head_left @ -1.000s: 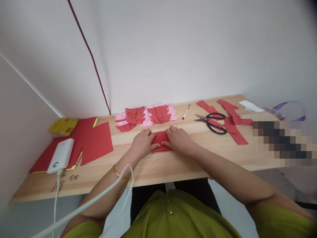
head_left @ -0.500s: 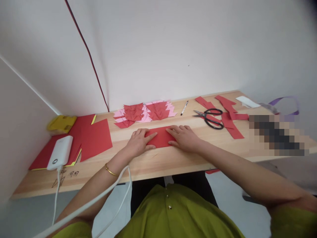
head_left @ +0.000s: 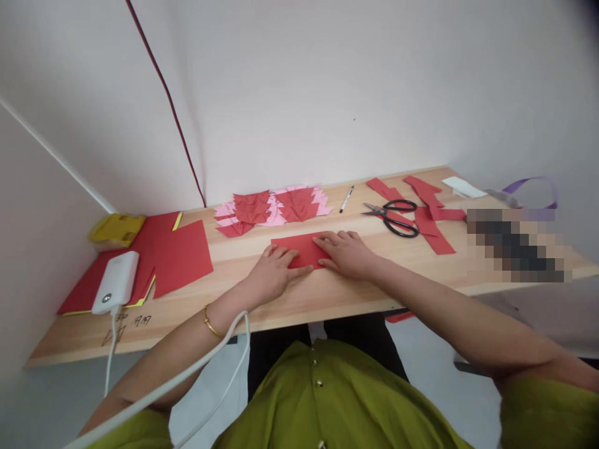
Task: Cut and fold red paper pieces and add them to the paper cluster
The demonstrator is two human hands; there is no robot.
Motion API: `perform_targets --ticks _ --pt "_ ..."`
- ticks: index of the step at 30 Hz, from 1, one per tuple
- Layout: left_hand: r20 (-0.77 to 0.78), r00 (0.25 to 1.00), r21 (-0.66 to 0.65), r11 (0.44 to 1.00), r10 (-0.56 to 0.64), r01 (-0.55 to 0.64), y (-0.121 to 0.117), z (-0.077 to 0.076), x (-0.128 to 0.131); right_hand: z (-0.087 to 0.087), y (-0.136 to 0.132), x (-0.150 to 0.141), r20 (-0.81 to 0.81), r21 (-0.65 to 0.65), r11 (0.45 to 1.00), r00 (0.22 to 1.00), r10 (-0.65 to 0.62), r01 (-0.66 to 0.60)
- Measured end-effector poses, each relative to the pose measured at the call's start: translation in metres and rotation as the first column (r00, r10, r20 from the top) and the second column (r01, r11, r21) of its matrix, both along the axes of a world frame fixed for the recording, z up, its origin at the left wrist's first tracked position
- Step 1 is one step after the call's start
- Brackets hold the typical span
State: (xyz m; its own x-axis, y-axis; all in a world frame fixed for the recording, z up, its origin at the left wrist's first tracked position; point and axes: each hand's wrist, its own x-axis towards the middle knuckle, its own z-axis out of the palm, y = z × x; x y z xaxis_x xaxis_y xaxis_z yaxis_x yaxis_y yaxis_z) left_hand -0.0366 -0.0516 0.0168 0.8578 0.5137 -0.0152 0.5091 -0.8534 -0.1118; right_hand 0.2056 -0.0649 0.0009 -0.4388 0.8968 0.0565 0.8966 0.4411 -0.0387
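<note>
Red paper rectangle [head_left: 306,248] lies lengthwise, roughly parallel to the desk's [head_left: 322,293] front edge; left hand [head_left: 270,275] and right hand [head_left: 350,254] rest unclenched on opposite sides.

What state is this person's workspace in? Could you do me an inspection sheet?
Surface: light wooden table, with handwritten marks.
Work in hand: folded-looking red paper, flat.
Clutter: scissors, red strips, pen, red-and-pink paper pieces, power bank, yellow packet.
Hands: left hand and right hand both rest fingers on the red paper.
Cables: white cable plugged into the power bank; dark wire along the wall.
Surroundings: pale wall; pixelated patch at right, unreadable.
</note>
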Motion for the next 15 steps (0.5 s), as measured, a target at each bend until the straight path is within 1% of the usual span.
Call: perform_targets --ticks 4,8,12,15 --pt "-0.02 1.0 0.003 1.0 0.001 -0.001 -0.001 0.007 -0.013 0.001 -0.001 0.0 0.003 -0.002 1.0 1.0 -0.001 0.001" --pt "-0.004 0.999 0.026 0.999 0.037 -0.037 -0.007 0.012 -0.041 -0.002 0.0 0.001 -0.003 0.007 1.0 1.0 0.008 -0.008" --pt "0.029 1.0 0.021 1.0 0.012 -0.013 -0.014 0.005 -0.061 -0.003 0.004 0.004 -0.018 0.0 1.0 1.0 0.025 -0.025" --pt "0.054 0.998 -0.016 1.0 -0.015 0.015 -0.015 -0.003 -0.063 0.004 0.004 0.003 -0.019 0.012 1.0 1.0 0.019 -0.019"
